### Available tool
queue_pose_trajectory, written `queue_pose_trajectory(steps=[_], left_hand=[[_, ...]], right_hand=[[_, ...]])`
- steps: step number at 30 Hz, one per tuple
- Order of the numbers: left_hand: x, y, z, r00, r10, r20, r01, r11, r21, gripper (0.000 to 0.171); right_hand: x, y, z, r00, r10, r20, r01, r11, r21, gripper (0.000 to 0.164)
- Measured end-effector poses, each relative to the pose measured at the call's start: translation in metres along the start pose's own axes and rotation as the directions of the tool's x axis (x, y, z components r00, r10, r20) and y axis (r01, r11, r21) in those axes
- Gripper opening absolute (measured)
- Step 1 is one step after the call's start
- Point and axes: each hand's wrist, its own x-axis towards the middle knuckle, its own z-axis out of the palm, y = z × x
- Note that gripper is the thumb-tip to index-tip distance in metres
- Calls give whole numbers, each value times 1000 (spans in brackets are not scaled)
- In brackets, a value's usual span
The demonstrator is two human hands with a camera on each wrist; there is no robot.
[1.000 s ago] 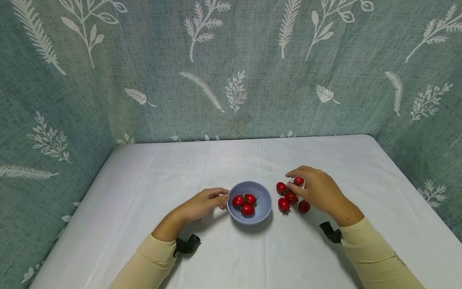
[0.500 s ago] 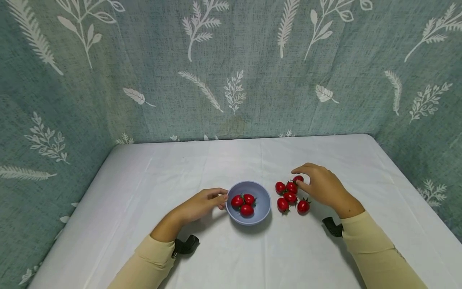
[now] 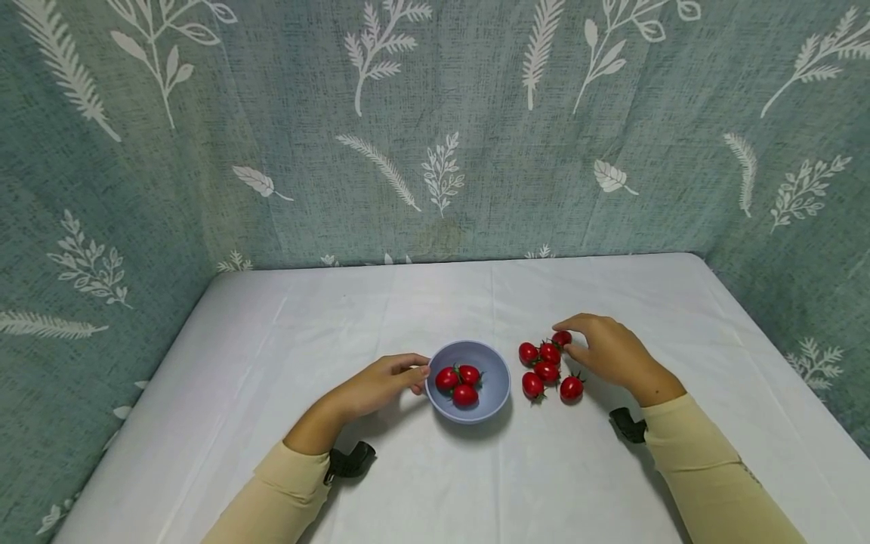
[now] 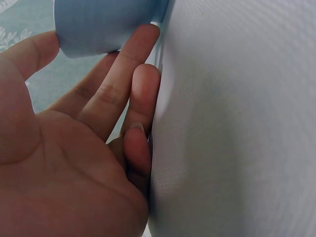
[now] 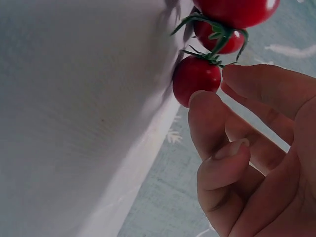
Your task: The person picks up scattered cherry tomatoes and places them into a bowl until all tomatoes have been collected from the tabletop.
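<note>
At mid-table sits a small blue-violet bowl [image 3: 499,397] with three red cherry tomatoes [image 3: 465,395] inside. My left hand [image 3: 381,385] holds the bowl's left side, thumb at its edge and fingers along the outer wall; the left wrist view shows the bowl [image 4: 98,24] against those fingertips. To the right lie several more cherry tomatoes [image 3: 547,371] with green stems. My right hand [image 3: 612,351] has thumb and a fingertip on either side of the farthest cherry tomato [image 3: 562,338], pinching it low on the table. The right wrist view shows that tomato [image 5: 195,76] against the fingertips.
A white cloth [image 3: 326,317] covers the table. Behind it and along the sides hangs a green leaf-patterned curtain [image 3: 306,196]. One loose cherry tomato [image 3: 572,389] lies just below my right hand. Black wrist cameras [image 3: 353,459] sit under both wrists.
My right hand has drawn away from the middle of the tomato group, then come down at the farthest tomato. My left hand and the bowl stay in place.
</note>
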Motion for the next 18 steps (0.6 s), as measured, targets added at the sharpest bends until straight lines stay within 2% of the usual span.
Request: queue_pose_trajectory(steps=[18], left_hand=[[0, 0, 1, 1000, -17, -3, 17, 1000, 2, 44]], right_hand=[[1, 3, 3, 999, 35, 18, -35, 999, -3, 29]])
